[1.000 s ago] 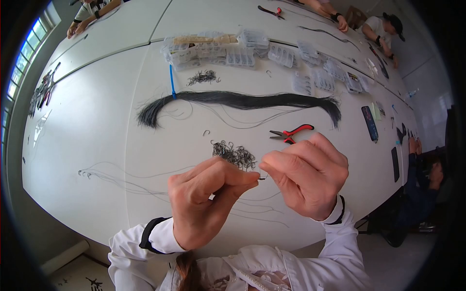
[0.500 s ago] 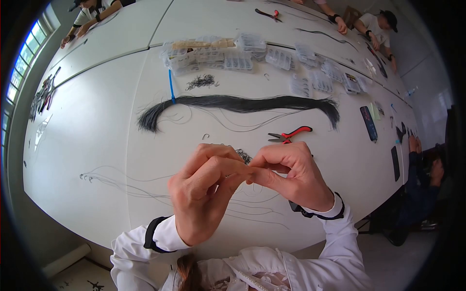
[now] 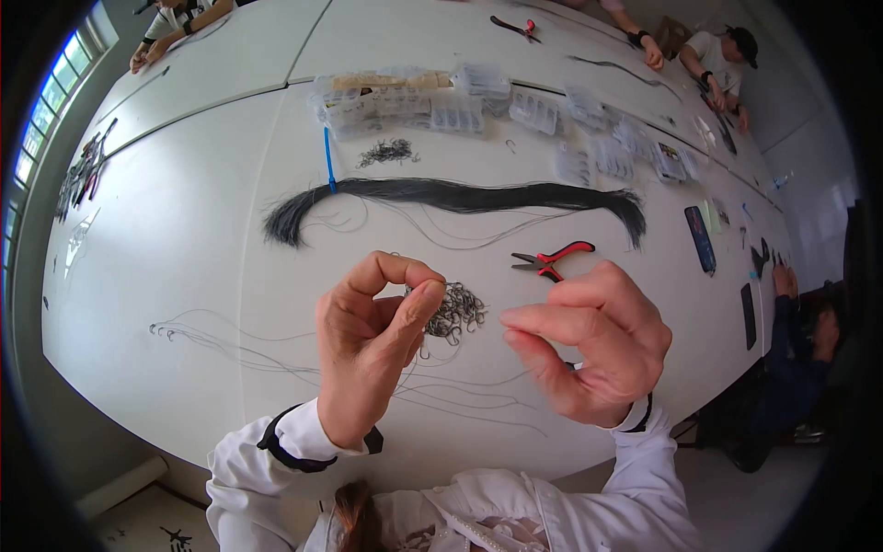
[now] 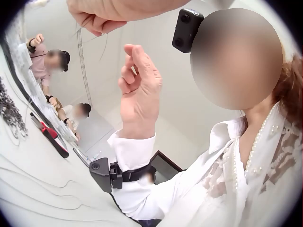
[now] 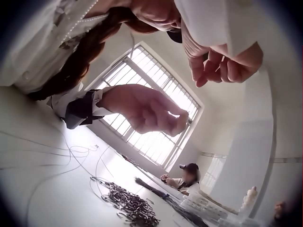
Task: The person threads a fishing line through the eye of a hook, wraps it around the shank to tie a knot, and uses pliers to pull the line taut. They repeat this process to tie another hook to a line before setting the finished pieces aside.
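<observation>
My left hand [image 3: 372, 345] pinches a small dark fish hook [image 5: 189, 121] between thumb and forefinger, mostly hidden by the fingertips. A thin line [image 4: 103, 49] hangs from those fingers in the left wrist view. Just right of it, my right hand [image 3: 593, 345] is raised with fingers loosely bent, thumb and forefinger tips slightly apart, and nothing shows between them. A pile of fish hooks [image 3: 460, 315] lies on the table behind the hands. Several thin lines [image 3: 267, 362] run under the left hand, with hooks [image 3: 162, 329] at their left ends.
A long bundle of dark line [image 3: 460, 191] with a blue tie [image 3: 329, 161] lies beyond the hook pile. Red-handled pliers [image 3: 552, 260] are to its front right. Clear plastic boxes [image 3: 457, 115] and another hook heap [image 3: 388, 152] stand farther back. People sit around the table [image 3: 156, 258].
The hands met fingertip to fingertip half a second ago; now they are apart. The left hand has turned and shifted left, the right has moved right with its thumb and forefinger parted.
</observation>
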### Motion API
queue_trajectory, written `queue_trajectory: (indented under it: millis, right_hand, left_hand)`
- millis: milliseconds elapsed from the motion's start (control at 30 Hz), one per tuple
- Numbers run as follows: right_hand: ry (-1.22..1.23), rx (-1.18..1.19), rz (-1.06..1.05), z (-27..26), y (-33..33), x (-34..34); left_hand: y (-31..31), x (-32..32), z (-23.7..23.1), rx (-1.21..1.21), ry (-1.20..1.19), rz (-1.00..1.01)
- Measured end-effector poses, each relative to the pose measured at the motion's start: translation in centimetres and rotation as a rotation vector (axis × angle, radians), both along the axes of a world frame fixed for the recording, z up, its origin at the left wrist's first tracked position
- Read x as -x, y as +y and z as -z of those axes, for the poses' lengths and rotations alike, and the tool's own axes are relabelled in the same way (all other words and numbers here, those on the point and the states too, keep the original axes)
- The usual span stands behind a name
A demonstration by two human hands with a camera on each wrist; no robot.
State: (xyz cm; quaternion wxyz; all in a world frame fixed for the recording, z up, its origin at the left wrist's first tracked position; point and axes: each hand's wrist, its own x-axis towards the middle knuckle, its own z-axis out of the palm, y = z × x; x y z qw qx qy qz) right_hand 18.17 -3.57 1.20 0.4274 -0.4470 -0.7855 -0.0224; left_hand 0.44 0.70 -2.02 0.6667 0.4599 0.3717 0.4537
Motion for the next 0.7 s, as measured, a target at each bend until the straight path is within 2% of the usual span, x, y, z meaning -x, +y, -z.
queue_trajectory:
  millis: [100, 267, 367, 467, 533, 700]
  right_hand:
    - [-0.083, 0.026, 0.077, 1.8, -0.3, 1.7]
    - [-0.066, 0.015, 0.134, 3.7, 0.7, 2.1]
    - [-0.093, -0.096, 0.111, 4.4, 0.8, 2.1]
    - [-0.194, -0.111, 0.151, 4.1, 0.4, 2.3]
    - [-0.372, -0.212, 0.221, 3.7, 0.2, 2.5]
    - [-0.514, -0.319, 0.252, 3.2, 0.1, 2.6]
  left_hand:
    - [-0.1, 0.0, -0.1, 0.075, -0.008, -0.002]
    - [-0.7, -0.3, -0.2, 0.120, -0.091, 0.023]
    - [-0.8, -0.1, 0.0, 0.131, -0.114, 0.037]
    - [-0.8, 0.0, -0.1, 0.140, -0.116, 0.041]
    - [-0.8, -0.1, -0.1, 0.119, -0.101, 0.029]
    - [-0.9, 0.0, -0.1, 0.030, -0.061, 0.022]
